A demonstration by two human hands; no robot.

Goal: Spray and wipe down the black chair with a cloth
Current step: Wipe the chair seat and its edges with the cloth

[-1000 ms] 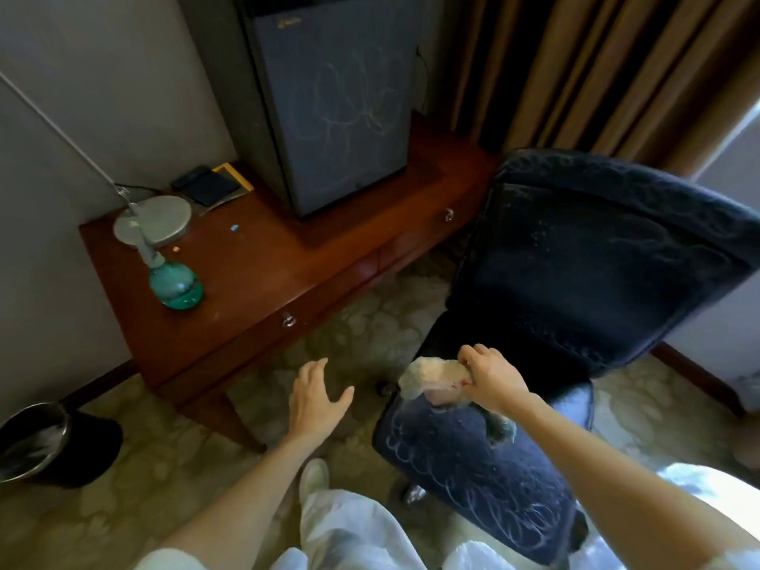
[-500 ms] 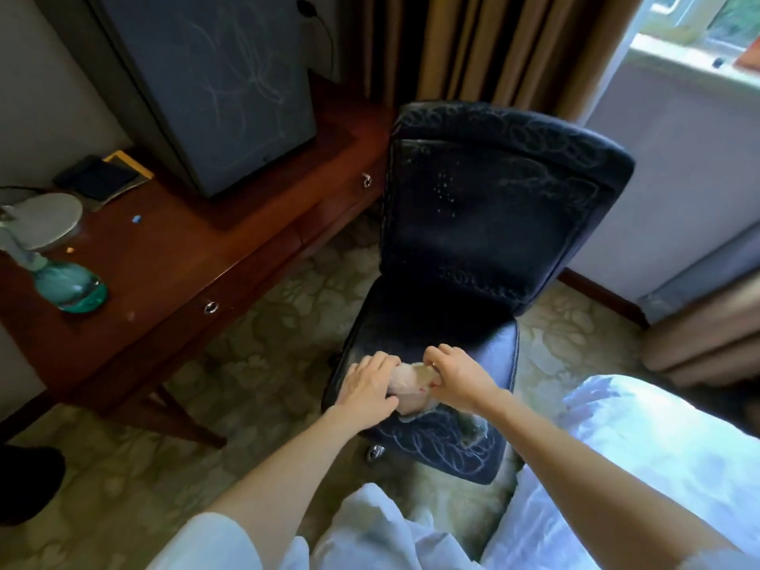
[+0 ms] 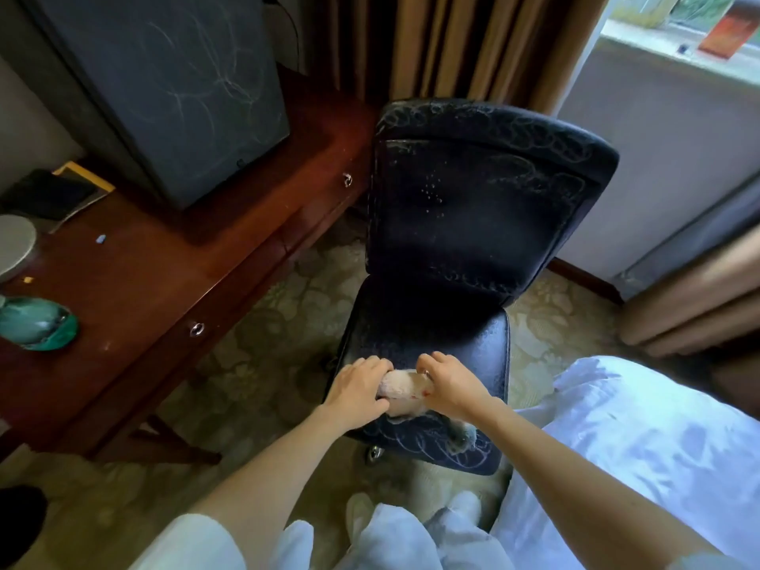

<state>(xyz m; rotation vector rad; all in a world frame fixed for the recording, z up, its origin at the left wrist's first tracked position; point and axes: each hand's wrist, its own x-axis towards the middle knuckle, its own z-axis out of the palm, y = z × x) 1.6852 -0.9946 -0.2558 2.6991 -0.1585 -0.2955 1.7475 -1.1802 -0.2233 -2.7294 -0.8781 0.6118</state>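
A second ago only the right hand (image 3: 448,384) had the cloth (image 3: 401,390), while the left hand (image 3: 357,388) hung open over the carpet. Now the left has come across, and both hands grip the pale, bunched cloth between them, fingers curled over its two ends. They press it onto the front part of the seat of the black chair (image 3: 473,207). The view has also swung round, so the chair stands centred, its back toward the curtain (image 3: 444,47) and its left side just beside the wooden desk (image 3: 144,281). I judge this as regathering or bearing down for a two-handed wipe of the seat, with the backrest not yet reached. The fingertips are buried in the fabric, so how tightly they clench is unclear. A ragged tail of cloth trails under the right wrist. The pale specks on the backrest may be spray droplets, though they are too fine to tell. The teal spray bottle (image 3: 37,322) on the desk is cut off at the frame's left edge, and the chair's base is hidden apart from one caster (image 3: 375,453).
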